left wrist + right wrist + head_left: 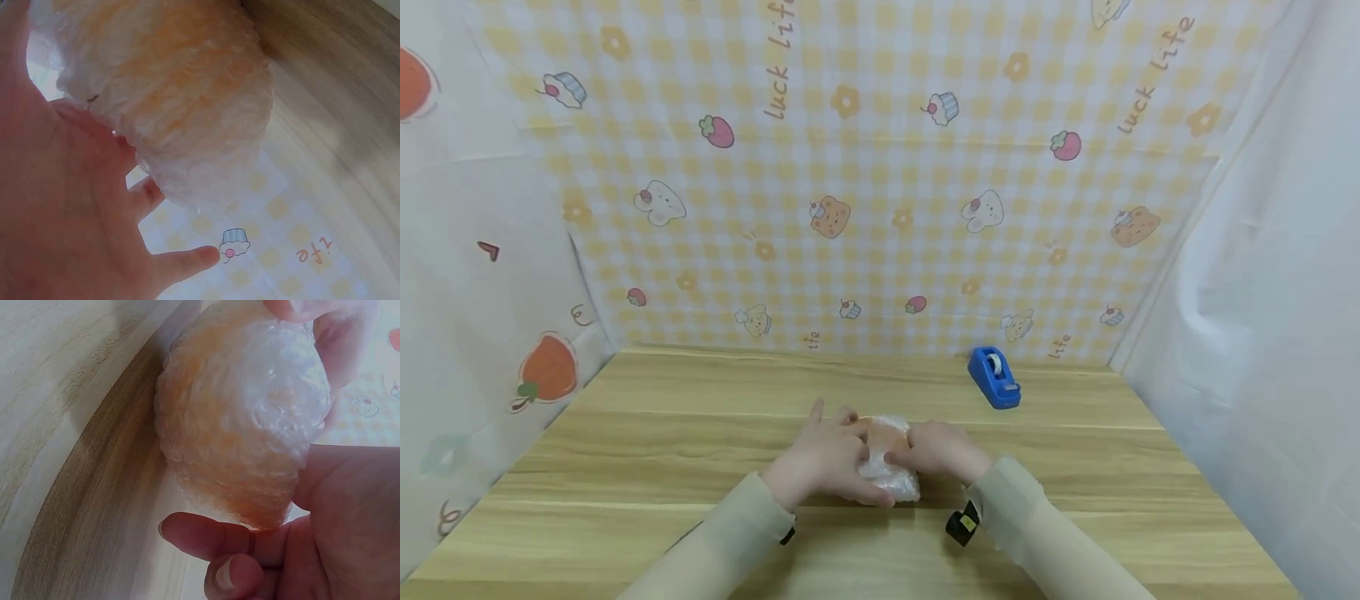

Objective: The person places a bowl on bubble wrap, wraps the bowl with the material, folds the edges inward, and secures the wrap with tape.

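A rounded bundle of clear bubble wrap [892, 477], with something orange showing through, sits on the wooden table between both hands. My left hand [827, 458] holds its left side, thumb along the near edge and fingers at the far side; one finger sticks out. From the right, my right hand [946, 450] grips the bundle with thumb and curled fingers. In the left wrist view the wrap [175, 81] looks crinkled and cloudy over the orange. The right wrist view shows the wrapped bundle [244, 412] close up, its lower end against the right fingers. The item inside is hidden.
A blue tape dispenser [994, 379] with a roll of tape stands at the back right of the table [662, 450]. Behind it hangs a yellow checked cloth [880, 167]; pale cloths hang on both sides. A black wrist device [961, 527] sits below the right cuff.
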`<state>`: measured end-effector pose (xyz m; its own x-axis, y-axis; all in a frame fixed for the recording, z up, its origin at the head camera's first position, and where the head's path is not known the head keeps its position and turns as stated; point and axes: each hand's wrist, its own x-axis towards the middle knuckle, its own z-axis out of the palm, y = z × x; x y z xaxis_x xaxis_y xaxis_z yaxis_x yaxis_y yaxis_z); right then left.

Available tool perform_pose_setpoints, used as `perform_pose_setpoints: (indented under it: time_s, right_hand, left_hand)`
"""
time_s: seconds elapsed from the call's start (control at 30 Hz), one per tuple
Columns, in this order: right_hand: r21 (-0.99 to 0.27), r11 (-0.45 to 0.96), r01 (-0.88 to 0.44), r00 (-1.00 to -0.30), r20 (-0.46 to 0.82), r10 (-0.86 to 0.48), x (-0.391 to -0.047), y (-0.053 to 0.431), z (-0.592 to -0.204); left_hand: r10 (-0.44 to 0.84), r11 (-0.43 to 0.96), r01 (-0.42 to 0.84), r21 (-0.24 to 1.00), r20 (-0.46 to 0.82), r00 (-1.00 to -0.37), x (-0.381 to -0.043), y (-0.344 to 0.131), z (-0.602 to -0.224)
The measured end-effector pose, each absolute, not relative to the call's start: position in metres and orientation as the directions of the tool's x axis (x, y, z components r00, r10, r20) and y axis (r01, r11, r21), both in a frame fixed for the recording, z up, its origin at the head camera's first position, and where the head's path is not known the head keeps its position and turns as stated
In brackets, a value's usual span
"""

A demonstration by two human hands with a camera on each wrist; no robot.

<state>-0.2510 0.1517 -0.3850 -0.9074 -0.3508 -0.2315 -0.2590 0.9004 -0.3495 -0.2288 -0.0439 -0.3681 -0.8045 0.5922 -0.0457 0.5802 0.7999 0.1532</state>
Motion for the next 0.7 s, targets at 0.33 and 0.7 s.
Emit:
perform_pose_setpoints:
  time_s: [0.33,0.7]
  right_hand:
    - [-0.364,0.9,-0.241,-0.912,-0.233,-0.338,-0.25,0.152,-0.388]
    - [-0.339,0.911,-0.235,-0.914,-0.242,-0.326,-0.247,0.152,-0.385]
  left_hand:
    - [0.628,0.765,0.621,0.171,0.018,-0.778,-0.228,-0.047,-0.384]
    - [0.667,0.718,0.674,0.172,0.106,-0.738,-0.224,-0.054,-0.387]
